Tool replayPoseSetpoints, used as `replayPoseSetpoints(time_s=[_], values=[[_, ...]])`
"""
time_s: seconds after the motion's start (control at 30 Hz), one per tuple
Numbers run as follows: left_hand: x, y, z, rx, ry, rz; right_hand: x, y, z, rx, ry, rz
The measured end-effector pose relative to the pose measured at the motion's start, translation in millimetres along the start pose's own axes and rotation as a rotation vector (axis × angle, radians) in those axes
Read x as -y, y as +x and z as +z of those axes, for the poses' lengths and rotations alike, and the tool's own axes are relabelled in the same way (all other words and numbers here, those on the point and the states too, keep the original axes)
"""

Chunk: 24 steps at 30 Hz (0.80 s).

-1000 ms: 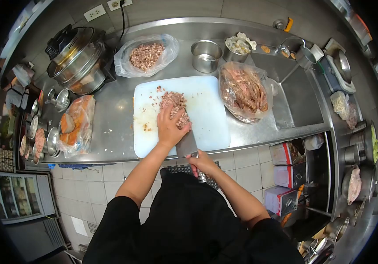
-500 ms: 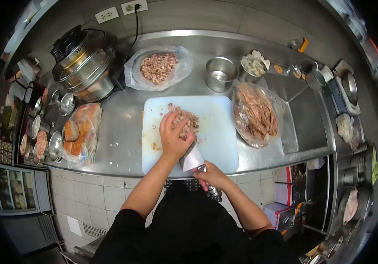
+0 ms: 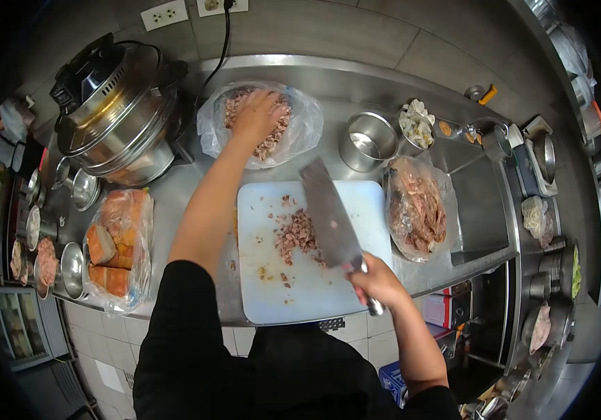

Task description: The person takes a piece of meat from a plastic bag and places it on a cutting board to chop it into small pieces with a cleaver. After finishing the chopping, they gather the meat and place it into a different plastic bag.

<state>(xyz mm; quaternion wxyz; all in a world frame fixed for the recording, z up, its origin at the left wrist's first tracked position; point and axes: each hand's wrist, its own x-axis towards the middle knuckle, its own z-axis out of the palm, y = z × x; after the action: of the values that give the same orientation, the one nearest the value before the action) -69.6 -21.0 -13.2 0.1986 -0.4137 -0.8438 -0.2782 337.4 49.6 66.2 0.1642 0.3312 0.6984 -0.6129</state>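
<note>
My left hand [image 3: 256,117] reaches into a clear plastic bag [image 3: 304,126], its fingers spread over the diced meat [image 3: 270,145] inside. Whether any pieces stick under its palm is hidden. My right hand [image 3: 379,282] grips the handle of a cleaver [image 3: 332,213]. The wide blade slants up and left above the white cutting board [image 3: 356,304], partly covering it. A smaller pile of diced meat [image 3: 295,234] lies on the board, left of the blade, with loose bits scattered around it.
Right of the board lies a bag of meat strips [image 3: 419,210]. Behind it stand a metal pot [image 3: 368,140] and a container of pale pieces [image 3: 416,124]. At left are bagged orange-brown blocks [image 3: 115,238] and a large steel cooker [image 3: 122,119]. A sink [image 3: 479,203] is at right.
My left hand has moved from the meat on the board up to the bag. The board's pile is smaller. The cleaver has lifted and swung forward in my right hand. The view has shifted.
</note>
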Motion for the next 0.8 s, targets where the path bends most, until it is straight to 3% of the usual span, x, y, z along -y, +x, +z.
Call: replayPoseSetpoints(time_s=[0.07, 0.13, 0.2, 0.23, 0.3, 0.37, 0.5, 0.57, 0.63, 0.7, 0.73, 0.8], values=[[-24.5, -28.8, -9.0, 0.041, -0.334, 0.035, -30.5, -22.3, -10.2, -0.131, -0.156, 0.059], [-38.2, -86.5, -1.5, 0.205, -0.469, 0.130, -61.5, -34.9, -22.5, -0.201, -0.254, 0.098], [-63.7, -129.4, -23.6, 0.508, -0.479, 0.099, -99.0, -27.1, -34.5, -0.457, -0.774, -0.201], [-66.0, -145.2, -17.9, 0.507, -0.478, 0.103, -103.2, -20.8, -36.7, -0.461, -0.773, -0.202], [-62.6, -176.4, 3.9, 0.279, -0.135, 0.080, -102.3, -5.4, -43.5, -0.504, -0.957, -0.145], [-74.9, -190.4, -2.0, 0.363, -0.092, 0.076, -100.4, 11.3, -41.3, -0.504, -1.017, -0.157], [-121.0, -232.2, -25.1, 0.424, -0.317, 0.070, -94.4, 41.8, -20.4, -0.477, -1.121, -0.385], [-139.8, -253.0, -35.1, 0.390, -0.575, 0.039, -94.1, 53.8, -11.8, -0.439, -1.100, -0.478], [-150.2, -277.4, -46.8, 0.380, -0.586, 0.031, -92.7, 56.1, -0.7, -0.374, -1.124, -0.493], [-146.1, -304.5, -44.4, 0.189, -0.319, -0.061, -103.5, 53.5, 11.1, -0.358, -1.107, -0.537], [-149.6, -310.2, -48.1, 0.190, -0.321, -0.050, -105.0, 49.4, 14.3, -0.327, -1.098, -0.587], [-159.0, -320.5, -52.9, 0.147, 0.012, -0.311, -102.2, 35.6, 15.3, -0.279, -1.099, -0.567]])
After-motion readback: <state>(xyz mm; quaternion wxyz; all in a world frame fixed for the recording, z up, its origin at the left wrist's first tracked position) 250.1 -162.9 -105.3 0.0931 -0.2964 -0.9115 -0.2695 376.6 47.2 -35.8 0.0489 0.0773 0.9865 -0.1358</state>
